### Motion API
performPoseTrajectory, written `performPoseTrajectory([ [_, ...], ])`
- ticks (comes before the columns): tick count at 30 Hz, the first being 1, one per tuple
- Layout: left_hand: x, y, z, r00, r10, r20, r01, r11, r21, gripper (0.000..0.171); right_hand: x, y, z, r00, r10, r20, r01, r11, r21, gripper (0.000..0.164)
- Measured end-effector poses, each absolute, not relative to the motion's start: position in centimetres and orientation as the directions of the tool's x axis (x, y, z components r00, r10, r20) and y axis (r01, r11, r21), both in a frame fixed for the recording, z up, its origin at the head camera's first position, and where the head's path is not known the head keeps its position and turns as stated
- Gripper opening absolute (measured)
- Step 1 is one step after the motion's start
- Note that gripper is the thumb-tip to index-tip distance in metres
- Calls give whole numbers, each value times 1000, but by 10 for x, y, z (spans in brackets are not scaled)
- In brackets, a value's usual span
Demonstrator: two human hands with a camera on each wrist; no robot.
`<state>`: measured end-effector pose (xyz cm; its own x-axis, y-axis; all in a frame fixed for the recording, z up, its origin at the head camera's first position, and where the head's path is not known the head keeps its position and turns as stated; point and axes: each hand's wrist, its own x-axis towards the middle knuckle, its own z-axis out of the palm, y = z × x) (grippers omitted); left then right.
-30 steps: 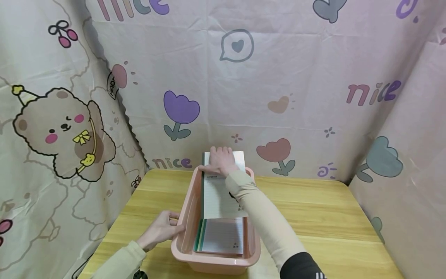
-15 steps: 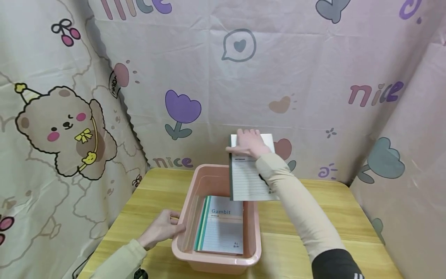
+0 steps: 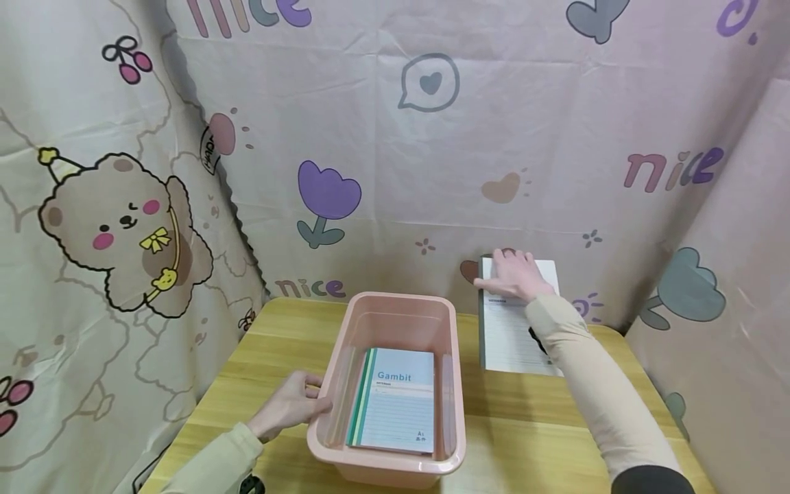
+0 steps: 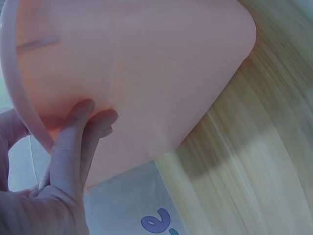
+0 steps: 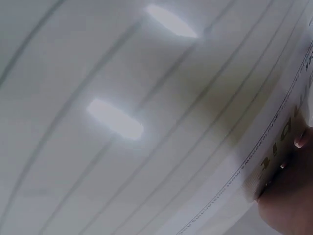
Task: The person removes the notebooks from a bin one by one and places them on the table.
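A pale pink plastic bin (image 3: 457, 405) stands on the table in the head view. My left hand (image 3: 290, 405) grips its left rim, and the left wrist view shows fingers (image 4: 71, 142) against the outer wall. Inside the bin lies a stack of notebooks (image 3: 398, 405), the top one marked "Gambit", with green and cream spines at its left. Right of the bin, my right hand (image 3: 511, 276) holds another lined notebook (image 3: 509, 336) with a dark green spine, its thumb at the spine edge and fingers over the top. That notebook's cover fills most of the right wrist view.
The wooden table (image 3: 524, 418) extends around the bin. A printed cloth (image 3: 426, 171) with flowers and a bear hangs behind and along both sides. The held notebook overlaps the table's back edge in the head view.
My right hand has lifted the notebook out of the bin and carried it right, lower now than half a second ago. The stack underneath came into sight. My left hand stays on the rim.
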<state>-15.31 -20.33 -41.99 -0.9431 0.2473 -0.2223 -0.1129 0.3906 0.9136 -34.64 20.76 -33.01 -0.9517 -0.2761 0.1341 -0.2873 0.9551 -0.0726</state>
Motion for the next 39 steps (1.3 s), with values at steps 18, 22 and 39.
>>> performPoseTrajectory([
  [18, -152, -203, -419, -944, 262, -202, -92, 380, 920, 49, -342, 242, -469, -943, -250, 219, -280, 953, -117, 68],
  [22, -152, -203, -420, -944, 265, -198, -87, 379, 921, 49, -341, 243, -485, -949, -243, 202, -269, 956, -113, 69],
  [39, -152, -203, -420, -945, 251, -211, -99, 394, 914, 49, -340, 239, -502, -956, -230, 180, -251, 962, -109, 67],
])
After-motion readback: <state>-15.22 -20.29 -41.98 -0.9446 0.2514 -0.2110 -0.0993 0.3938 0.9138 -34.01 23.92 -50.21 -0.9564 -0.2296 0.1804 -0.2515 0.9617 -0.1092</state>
